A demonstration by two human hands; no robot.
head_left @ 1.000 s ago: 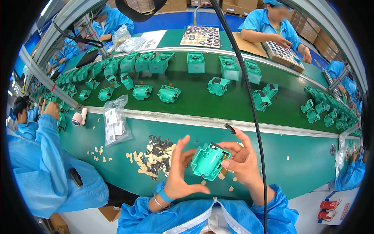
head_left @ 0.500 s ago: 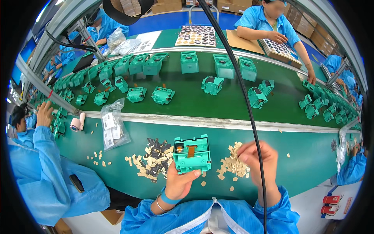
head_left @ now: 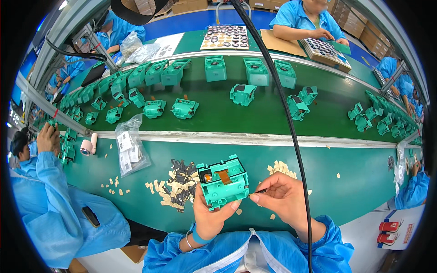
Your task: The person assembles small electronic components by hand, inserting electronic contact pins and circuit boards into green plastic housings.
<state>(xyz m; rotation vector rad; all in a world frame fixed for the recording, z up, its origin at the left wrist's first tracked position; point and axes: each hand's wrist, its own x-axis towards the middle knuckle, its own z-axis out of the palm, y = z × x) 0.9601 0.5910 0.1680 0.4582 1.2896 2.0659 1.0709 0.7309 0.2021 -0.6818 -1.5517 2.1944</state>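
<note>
The left hand (head_left: pixel 210 217) grasped a green plastic housing (head_left: pixel 223 181) from below, with the thumb and fingers around its lower edge, and held it above the green table (head_left: pixel 346 191), open side up. Inside it an orange strip (head_left: pixel 224 176) and a small orange part were visible. The right hand (head_left: pixel 283 198) was closed in a pinch on a small dark piece (head_left: pixel 260 190), whose tip was just beside the right edge of the housing.

In my judgement the small piece could slip from the fingertips, because so little of it was held, and get lost among the pile of beige and dark bits (head_left: pixel 175 187) on the table under the hands. The housing was held only at its bottom, so a push from the side could tilt it. The black cable (head_left: pixel 291 132) hanging just beside the right hand could also catch the wrist.
</note>
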